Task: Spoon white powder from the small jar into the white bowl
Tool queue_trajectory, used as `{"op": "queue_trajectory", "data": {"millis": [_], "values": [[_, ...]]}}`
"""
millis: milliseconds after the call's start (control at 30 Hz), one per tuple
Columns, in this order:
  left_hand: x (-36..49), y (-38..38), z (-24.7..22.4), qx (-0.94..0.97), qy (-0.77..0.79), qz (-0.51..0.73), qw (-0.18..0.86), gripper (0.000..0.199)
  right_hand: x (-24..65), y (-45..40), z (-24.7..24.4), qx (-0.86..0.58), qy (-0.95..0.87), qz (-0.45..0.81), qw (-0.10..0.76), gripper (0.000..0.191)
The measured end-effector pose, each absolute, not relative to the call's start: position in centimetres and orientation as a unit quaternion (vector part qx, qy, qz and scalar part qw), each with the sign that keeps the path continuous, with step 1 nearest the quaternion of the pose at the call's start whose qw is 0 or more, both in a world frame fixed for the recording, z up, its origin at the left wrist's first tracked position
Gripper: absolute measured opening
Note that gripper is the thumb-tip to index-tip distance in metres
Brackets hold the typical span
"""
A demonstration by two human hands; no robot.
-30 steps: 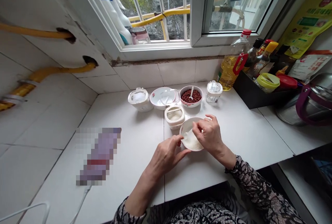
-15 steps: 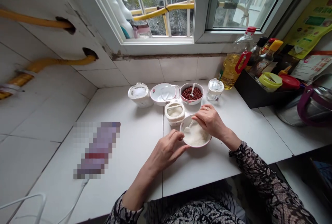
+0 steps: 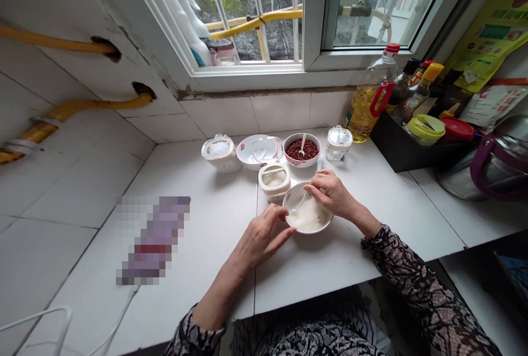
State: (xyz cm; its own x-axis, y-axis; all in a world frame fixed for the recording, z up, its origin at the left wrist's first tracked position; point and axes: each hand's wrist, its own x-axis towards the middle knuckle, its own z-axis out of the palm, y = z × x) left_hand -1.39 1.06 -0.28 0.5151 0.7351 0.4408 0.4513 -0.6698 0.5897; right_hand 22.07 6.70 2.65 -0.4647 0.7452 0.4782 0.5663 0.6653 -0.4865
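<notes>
A white bowl (image 3: 309, 228) with a pink rim holds a pale, rice-like or powdery food. My right hand (image 3: 330, 193) pinches the handle of a small white spoon (image 3: 294, 213), whose tip rests in that food. At the bowl's left rim, my left hand (image 3: 266, 235) grips the edge between thumb and fingers. An open white jar (image 3: 274, 182) with pale contents stands just behind the bowl. Further back are a bowl of red beans (image 3: 302, 151) with a white spoon in it, an empty white dish (image 3: 251, 149) and two lidded jars, one white (image 3: 221, 153), one clear (image 3: 339, 144).
An oil bottle (image 3: 365, 108) and a black box (image 3: 402, 144) of condiments stand at the back right, beside a metal pot (image 3: 495, 171) with a purple handle. A blurred purple object (image 3: 159, 240) with a white cable lies at the left. A window is behind.
The spoon tip has moved left and slightly down in the bowl, toward my left hand. The whole view has shifted slightly. My left hand stays at the rim.
</notes>
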Motion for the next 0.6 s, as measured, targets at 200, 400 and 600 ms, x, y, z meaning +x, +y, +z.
{"op": "queue_trajectory", "data": {"millis": [200, 400, 600], "values": [[-1.2, 1.1, -0.4, 0.849, 0.345, 0.353, 0.190, 0.012, 22.2, 6.5, 3.3, -0.434, -0.794, 0.155, 0.396, 0.043], [-1.2, 1.3, -0.5, 0.847, 0.349, 0.359, 0.178, 0.010, 22.5, 6.2, 4.2, -0.475, -0.722, 0.255, 0.432, 0.051], [-1.3, 1.4, -0.3, 0.845, 0.365, 0.354, 0.167, 0.017, 22.4, 6.3, 4.2, -0.483, -0.657, 0.355, 0.457, 0.057]]}}
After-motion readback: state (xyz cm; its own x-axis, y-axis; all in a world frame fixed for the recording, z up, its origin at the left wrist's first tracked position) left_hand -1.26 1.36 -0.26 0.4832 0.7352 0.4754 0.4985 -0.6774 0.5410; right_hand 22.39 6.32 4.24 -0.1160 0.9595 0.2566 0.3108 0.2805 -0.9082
